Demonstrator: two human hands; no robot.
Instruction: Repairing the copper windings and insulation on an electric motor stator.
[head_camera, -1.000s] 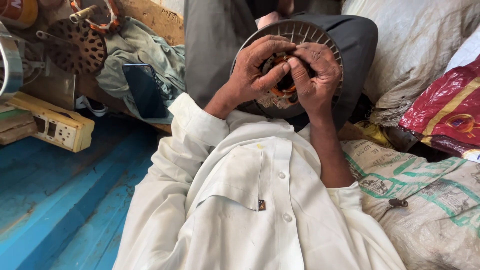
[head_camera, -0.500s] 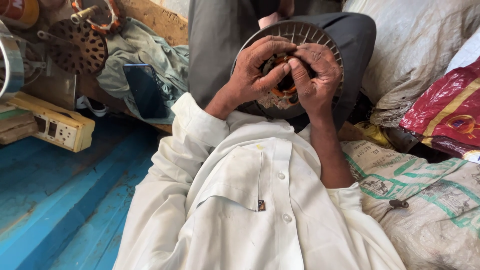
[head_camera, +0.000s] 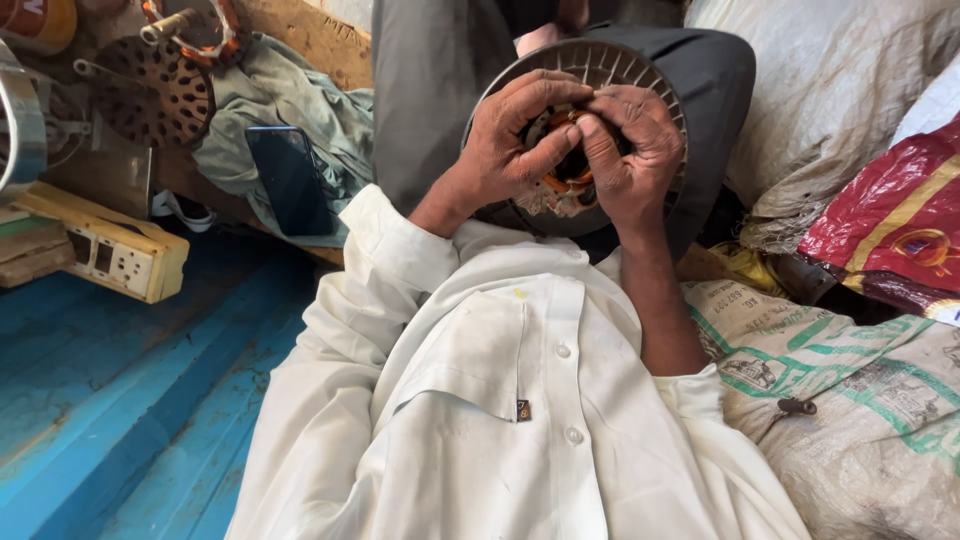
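A round grey metal fan motor housing (head_camera: 640, 70) with a ribbed rim rests against my raised knee, its open face toward me. Copper-orange windings (head_camera: 572, 178) show at its middle. My left hand (head_camera: 515, 140) grips the housing's centre, fingers curled over the windings. Pressed beside it, my right hand (head_camera: 630, 150) has its fingertips pinched into the same winding area. Both thumbs meet near the centre. What the fingertips pinch is hidden. A white shirt (head_camera: 520, 400) covers my chest below.
A dark phone (head_camera: 290, 180) leans on green cloth at the left. A yellow socket box (head_camera: 110, 250) sits on the blue wooden floor (head_camera: 130, 400). A perforated metal disc (head_camera: 155, 90) lies behind. Woven sacks (head_camera: 860, 400) and a red bag (head_camera: 890, 220) crowd the right.
Both hands stay on the housing's centre; only the fingers shift slightly. The view has moved a little.
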